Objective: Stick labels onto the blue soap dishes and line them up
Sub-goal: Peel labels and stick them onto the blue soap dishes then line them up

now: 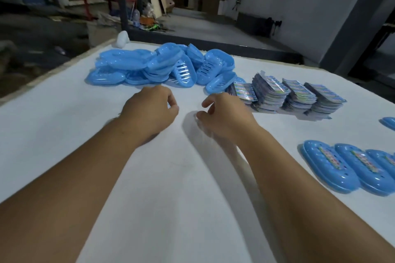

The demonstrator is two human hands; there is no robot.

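**Both hands hover in front of the soap dish pile**

The heap of unlabelled blue soap dishes (162, 66) lies at the far side of the white tabletop (171, 177), and serves here as the landmark. The dishes in it point every way, some on edge showing their slotted bottoms, so no common long axis can be told.

Just on the near side of the heap, the left hand (149, 111) and the right hand (224, 115) are held close together above the tabletop, fingers loosely curled, thumb near forefinger. Something thin and clear may be under the right hand's fingers; whether either hand pinches anything cannot be told.

Right of the heap and touching its last dish stand four stacks of colourful labels (286, 96). Nearer and further right of the heap is a row of labelled dishes (346, 166), overlapping side by side, their long axes running from far-left to near-right, each label strip along that axis
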